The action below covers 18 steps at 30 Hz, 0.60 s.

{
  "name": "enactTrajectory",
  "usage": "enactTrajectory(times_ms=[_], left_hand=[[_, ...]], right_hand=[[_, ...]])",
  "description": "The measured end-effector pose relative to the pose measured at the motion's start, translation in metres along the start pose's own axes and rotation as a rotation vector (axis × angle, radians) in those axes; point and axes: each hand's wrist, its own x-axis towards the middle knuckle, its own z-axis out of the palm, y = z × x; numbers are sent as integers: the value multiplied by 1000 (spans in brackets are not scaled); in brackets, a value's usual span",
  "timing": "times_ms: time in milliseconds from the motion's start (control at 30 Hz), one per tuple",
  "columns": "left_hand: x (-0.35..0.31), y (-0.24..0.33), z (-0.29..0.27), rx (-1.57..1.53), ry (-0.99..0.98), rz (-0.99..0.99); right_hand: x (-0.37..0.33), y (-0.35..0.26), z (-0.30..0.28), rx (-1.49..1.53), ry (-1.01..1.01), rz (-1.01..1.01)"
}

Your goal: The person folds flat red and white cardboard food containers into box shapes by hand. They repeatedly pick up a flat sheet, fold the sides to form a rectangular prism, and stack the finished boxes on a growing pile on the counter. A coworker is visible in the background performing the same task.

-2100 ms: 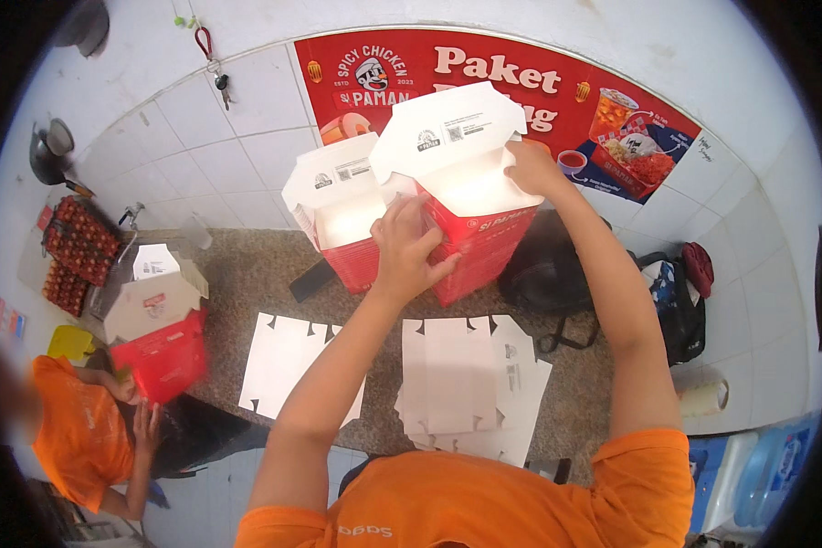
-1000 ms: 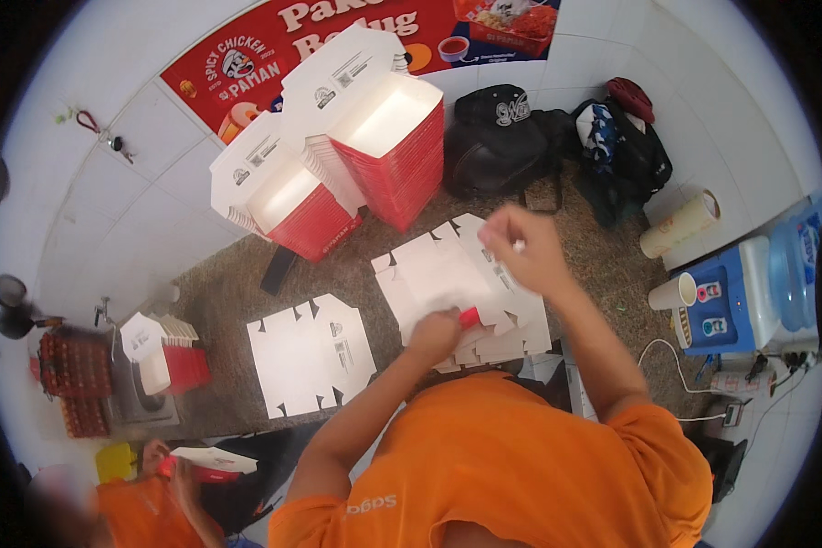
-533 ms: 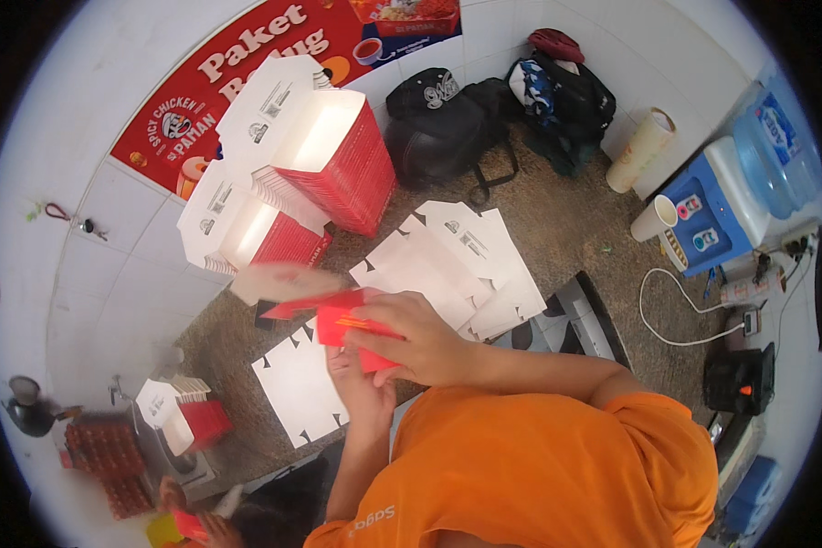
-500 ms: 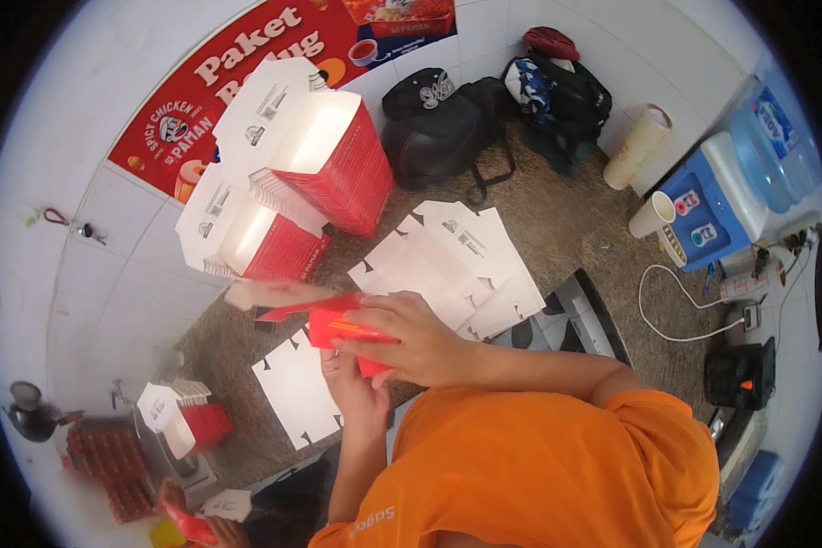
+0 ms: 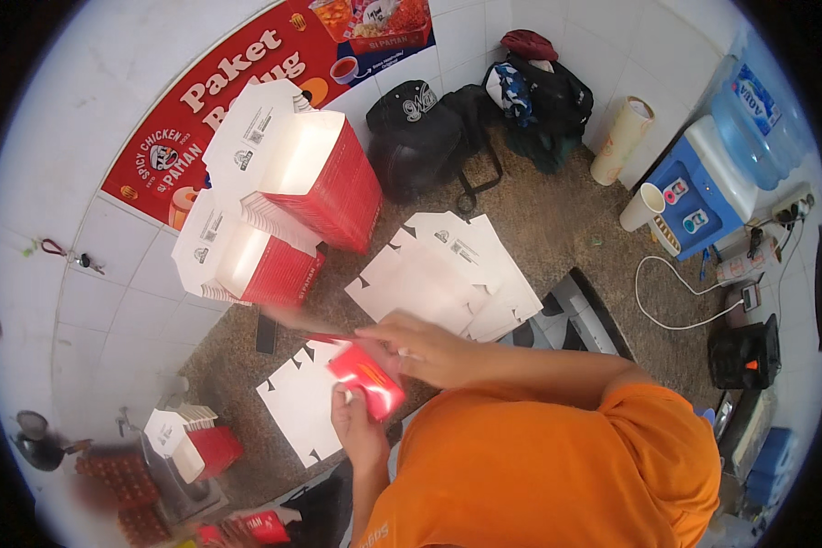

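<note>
A partly folded red paper food box [image 5: 371,382] is between my two hands, over the counter's front edge. My left hand [image 5: 360,422] grips its near lower corner, thumb on the red face. My right hand [image 5: 422,345] is closed at its upper right side, its fingers partly blurred. A flap of the box stretches left, smeared by motion. Just left of it lies a flat white carton blank [image 5: 292,411] with dark-edged notches. Beyond my right hand are more flat carton blanks [image 5: 411,265], overlapping, white side up.
Tall nested stacks of folded red boxes [image 5: 338,183] stand at the back left, a smaller stack [image 5: 212,449] at lower left. A dark phone [image 5: 266,334] lies nearby. Another person's hand [image 5: 237,532] holds a red box at the lower edge. Bags [image 5: 420,151] and a water dispenser [image 5: 699,196] stand behind.
The box has tilted and moved slightly right and down. My left hand has lowered, and my right hand has shifted from the box's front to its upper right side.
</note>
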Motion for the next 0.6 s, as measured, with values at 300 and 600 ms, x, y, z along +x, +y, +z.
enactTrajectory(times_ms=[300, 600], left_hand=[[-26, -17, -13, 284, -74, 91], [-10, -4, -30, 552, -54, 88]], right_hand=[[-1, -5, -5, -178, -354, 255], [-3, 0, -4, -174, -493, -44]])
